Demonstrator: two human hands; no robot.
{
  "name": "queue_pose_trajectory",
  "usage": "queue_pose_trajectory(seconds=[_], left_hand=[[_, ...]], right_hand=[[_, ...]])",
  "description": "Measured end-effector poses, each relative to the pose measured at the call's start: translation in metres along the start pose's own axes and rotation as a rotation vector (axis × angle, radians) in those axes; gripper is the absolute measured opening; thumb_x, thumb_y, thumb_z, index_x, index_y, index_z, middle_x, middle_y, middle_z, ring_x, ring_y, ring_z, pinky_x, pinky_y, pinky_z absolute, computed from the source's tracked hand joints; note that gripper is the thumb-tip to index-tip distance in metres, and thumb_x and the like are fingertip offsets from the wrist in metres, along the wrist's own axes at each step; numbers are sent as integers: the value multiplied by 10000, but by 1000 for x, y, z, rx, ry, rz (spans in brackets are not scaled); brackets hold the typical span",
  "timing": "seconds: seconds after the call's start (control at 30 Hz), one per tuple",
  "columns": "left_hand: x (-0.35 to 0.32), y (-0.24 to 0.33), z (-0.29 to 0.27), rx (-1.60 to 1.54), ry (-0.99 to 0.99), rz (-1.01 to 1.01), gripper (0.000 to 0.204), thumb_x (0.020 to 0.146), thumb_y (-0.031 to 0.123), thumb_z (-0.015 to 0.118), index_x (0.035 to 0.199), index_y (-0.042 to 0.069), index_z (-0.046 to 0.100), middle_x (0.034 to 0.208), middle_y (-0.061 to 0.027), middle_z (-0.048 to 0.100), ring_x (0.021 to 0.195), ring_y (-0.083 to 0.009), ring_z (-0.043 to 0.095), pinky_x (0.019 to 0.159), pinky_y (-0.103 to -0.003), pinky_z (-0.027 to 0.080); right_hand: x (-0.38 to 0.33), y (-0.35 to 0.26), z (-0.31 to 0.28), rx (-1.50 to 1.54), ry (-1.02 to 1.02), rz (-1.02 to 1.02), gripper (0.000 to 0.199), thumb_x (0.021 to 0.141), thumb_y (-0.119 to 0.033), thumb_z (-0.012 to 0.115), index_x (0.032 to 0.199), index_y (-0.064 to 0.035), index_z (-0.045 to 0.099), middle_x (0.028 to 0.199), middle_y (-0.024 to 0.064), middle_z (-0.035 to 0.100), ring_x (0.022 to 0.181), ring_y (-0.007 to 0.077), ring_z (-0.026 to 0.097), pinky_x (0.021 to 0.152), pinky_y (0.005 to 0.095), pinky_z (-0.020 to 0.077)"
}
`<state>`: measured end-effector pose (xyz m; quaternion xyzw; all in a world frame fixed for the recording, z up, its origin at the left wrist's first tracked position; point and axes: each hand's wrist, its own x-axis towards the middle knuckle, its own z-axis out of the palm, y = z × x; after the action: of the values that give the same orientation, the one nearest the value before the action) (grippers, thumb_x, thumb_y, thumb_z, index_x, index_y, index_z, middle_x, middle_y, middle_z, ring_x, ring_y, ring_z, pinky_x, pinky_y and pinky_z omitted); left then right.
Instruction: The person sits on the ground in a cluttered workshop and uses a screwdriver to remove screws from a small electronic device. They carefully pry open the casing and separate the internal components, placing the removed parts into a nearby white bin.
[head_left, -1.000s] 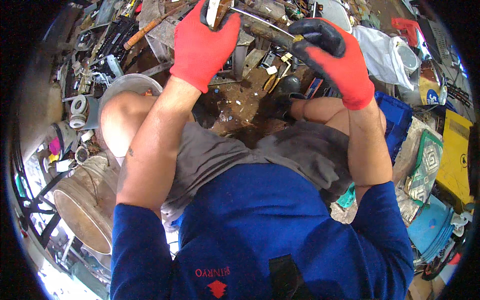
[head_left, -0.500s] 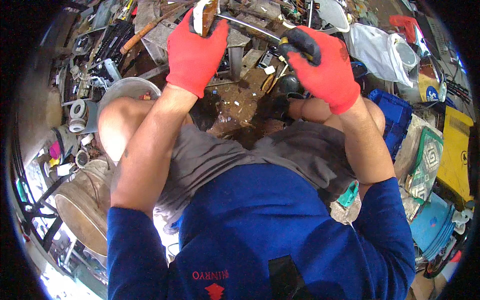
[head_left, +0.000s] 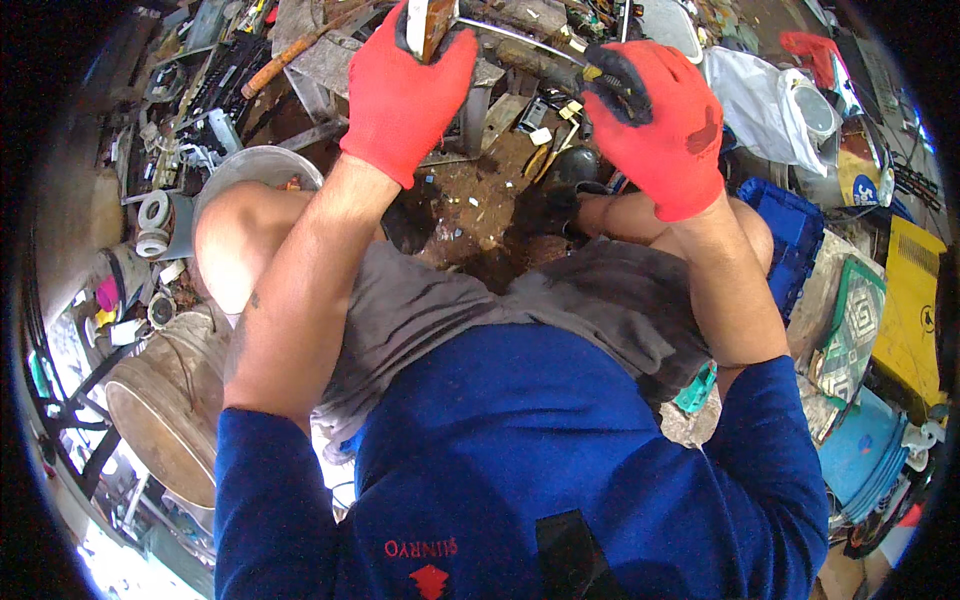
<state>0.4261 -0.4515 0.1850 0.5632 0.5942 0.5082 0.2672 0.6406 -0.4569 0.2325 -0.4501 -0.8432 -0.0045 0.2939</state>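
Note:
At the top, my left hand (head_left: pixel 408 110), in a red glove with dark fingertips, grips a small brown-and-white boxy part (head_left: pixel 434 25). Its upper end is cut off by the picture's edge. My right hand (head_left: pixel 665 130), gloved alike, is closed around the yellow-and-black handle of a screwdriver (head_left: pixel 530 40). The long metal shaft slants up and left, its tip at or close to the part; whether they touch I cannot tell. Below the left hand stands a worn, blocky metal stand (head_left: pixel 468 120).
A brown wooden handle (head_left: pixel 290 66) lies at the upper left above a grey bucket (head_left: pixel 255 160) beside my knee. Yellow-handled pliers (head_left: pixel 540 160) lie on the dirty floor. To the right are a white bag (head_left: pixel 750 100) and a blue crate (head_left: pixel 785 240). Scrap parts crowd both sides.
My left hand has moved slightly right with the part. My right hand has shifted a little right, and its wrist has turned slightly, with the screwdriver still in it.

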Motion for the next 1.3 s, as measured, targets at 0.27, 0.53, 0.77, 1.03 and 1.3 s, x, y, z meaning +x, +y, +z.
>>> queue_pose_trajectory(seconds=[0.27,0.53,0.77,1.03,1.3], left_hand=[[8,-22,-7,-309,-173,-186,270,930,157,607,1144,-7,627,867,-19,672,799,-130,622,723,-289,502],[6,-8,-32,-705,-368,-194,292,956,148,604,1223,35,573,953,-43,659,801,-124,654,669,-278,549],[22,10,-43,-1017,-229,-354,287,934,186,629,1185,49,603,1002,-63,661,854,-162,643,749,-301,544],[19,-29,-42,-278,-126,203,347,889,178,667,1193,12,643,1140,-91,670,1017,-166,637,865,-324,512],[9,4,-41,-824,-73,-324,249,926,164,645,1133,26,654,973,-35,673,862,-137,657,731,-296,536]], right_hand=[[-3,9,-4,134,-110,125,452,731,-93,767,1170,-90,661,1044,107,711,936,224,702,812,313,543],[-4,21,-18,811,-128,407,391,898,-102,631,1266,20,576,1191,117,650,1023,193,646,936,318,492],[-77,151,-29,518,-754,771,376,923,-228,585,1235,-18,593,1184,126,633,1078,239,611,937,419,495],[-28,152,11,-207,-750,435,445,860,-196,563,1284,-60,570,1202,237,620,1107,390,598,970,440,465],[6,83,-33,824,-472,546,433,959,-258,556,1331,-37,542,1261,109,617,1164,197,549,1008,331,427]])
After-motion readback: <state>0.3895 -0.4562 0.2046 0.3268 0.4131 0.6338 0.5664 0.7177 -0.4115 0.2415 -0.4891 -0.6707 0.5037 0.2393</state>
